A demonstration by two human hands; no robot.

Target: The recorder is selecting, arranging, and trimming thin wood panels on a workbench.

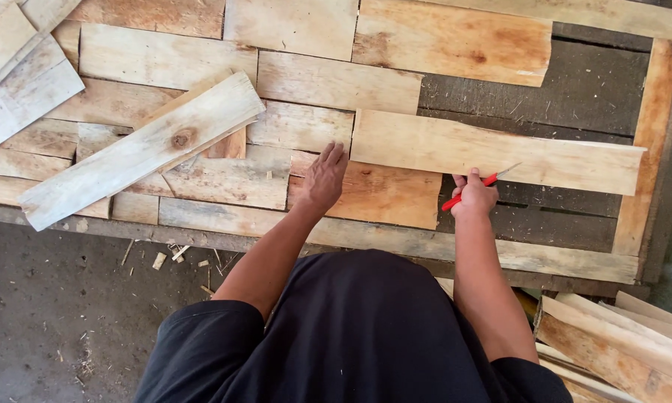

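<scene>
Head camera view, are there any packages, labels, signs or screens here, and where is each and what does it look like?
None in view: no package, label, sign or screen.
Only bare wooden planks on a work surface, pale to orange-brown.
The left hand lies flat on them.
The right hand holds a red-handled tool at the edge of a long pale plank.

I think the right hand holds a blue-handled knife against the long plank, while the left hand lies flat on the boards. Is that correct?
Not quite: the head view shows the handle is red, not blue. The right hand holds the red-handled knife against the long plank, and the left hand lies flat on the boards.
</scene>
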